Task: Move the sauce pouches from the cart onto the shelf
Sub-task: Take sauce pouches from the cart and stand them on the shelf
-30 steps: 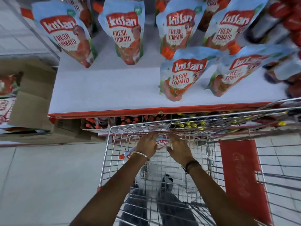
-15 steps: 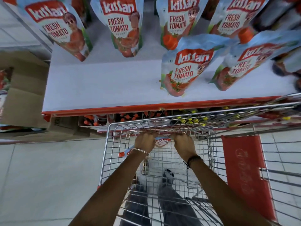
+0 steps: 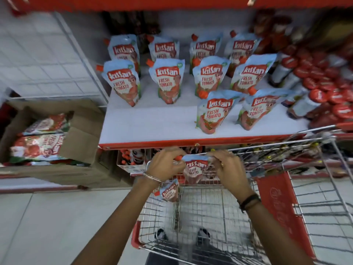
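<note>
shop aisle, both hands' grip pinching sauce pouch (image 3: 194,170) top corners, above cart (image 3: 219,207)

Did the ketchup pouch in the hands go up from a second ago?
Yes. The held pouch was low inside the cart then. Now both hands, left hand and right hand, hold it above the cart's front rim, near the shelf's red edge.

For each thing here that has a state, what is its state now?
Left hand: gripping the held pouch's top corner.
Right hand: gripping its other top corner.
Held pouch: lifted above the cart.
Second pouch: in the cart, tilted.
Shelf pouches: upright.
Cardboard box: open, pouches lying inside.
</note>
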Motion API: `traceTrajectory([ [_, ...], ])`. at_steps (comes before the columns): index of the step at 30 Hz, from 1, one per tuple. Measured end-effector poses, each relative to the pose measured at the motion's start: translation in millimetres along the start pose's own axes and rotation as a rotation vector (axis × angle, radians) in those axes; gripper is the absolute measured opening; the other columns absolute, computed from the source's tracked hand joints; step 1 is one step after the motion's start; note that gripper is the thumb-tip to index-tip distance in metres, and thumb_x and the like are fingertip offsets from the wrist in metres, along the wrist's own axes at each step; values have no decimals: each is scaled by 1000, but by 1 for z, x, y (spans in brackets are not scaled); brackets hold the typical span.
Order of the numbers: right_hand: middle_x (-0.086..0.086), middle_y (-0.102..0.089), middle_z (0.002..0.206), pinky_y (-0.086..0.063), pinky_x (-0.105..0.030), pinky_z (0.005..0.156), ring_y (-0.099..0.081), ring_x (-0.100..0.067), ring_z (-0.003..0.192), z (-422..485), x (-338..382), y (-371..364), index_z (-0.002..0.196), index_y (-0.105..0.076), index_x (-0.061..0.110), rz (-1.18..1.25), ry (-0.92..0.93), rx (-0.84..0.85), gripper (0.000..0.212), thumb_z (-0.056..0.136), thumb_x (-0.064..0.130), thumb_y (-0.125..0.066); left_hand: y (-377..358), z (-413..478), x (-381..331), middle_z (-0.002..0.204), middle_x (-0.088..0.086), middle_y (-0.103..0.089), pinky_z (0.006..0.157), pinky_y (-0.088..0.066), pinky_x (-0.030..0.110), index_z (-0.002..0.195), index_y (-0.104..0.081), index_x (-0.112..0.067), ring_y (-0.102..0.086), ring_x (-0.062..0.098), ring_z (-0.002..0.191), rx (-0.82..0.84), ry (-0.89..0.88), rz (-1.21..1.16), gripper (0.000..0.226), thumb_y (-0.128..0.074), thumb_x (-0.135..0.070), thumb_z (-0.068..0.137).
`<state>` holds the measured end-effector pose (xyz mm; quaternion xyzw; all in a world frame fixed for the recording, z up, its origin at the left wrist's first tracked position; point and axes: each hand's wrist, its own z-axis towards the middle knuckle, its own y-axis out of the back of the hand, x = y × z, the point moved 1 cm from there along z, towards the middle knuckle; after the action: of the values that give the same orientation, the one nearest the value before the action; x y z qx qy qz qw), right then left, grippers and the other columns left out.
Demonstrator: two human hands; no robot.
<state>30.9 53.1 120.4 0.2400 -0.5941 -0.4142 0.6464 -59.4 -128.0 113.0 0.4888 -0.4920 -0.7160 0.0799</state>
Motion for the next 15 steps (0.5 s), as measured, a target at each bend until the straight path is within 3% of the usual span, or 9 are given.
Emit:
traceTrajectory([
  [2, -10, -74, 96, -55, -37, 70, -66, -29, 86, 9, 19, 19, 98, -68, 14, 21, 38, -35, 13, 92, 16, -57, 27, -2, -11, 93, 5, -70, 74, -55, 35, 93, -68, -13, -64, 22, 82, -65, -31, -68, 35, -51, -33, 69],
  [8, -10, -73, 105, -53, -36, 78, -65, -27, 96, 51, 73, 64, 102, -66, 11, 16, 179, -126, 15, 90, 9, -58, 98, 9, -33, 77, -1, -60, 72, -51, 32, 84, -64, -12, -58, 18, 74, -266, -112, -110, 28, -52, -30, 66],
  [12, -15, -73, 99, -53, -39, 70, -64, -33, 91, 85, 95, 78, 102, -66, 8, -35, 238, -137, 15, 91, 9, -56, 128, 28, -29, 78, 10, -65, 70, -54, 40, 83, -62, -5, -60, 28, 74, -327, -99, -69, 31, -54, -31, 67],
  [15, -14, -73, 103, -56, -42, 69, -65, -34, 92, 109, 105, 77, 105, -66, 10, -111, 257, -136, 17, 90, 11, -57, 140, 44, -22, 81, 4, -63, 73, -56, 44, 91, -65, -7, -61, 25, 77, -331, -68, -29, 28, -56, -25, 70],
])
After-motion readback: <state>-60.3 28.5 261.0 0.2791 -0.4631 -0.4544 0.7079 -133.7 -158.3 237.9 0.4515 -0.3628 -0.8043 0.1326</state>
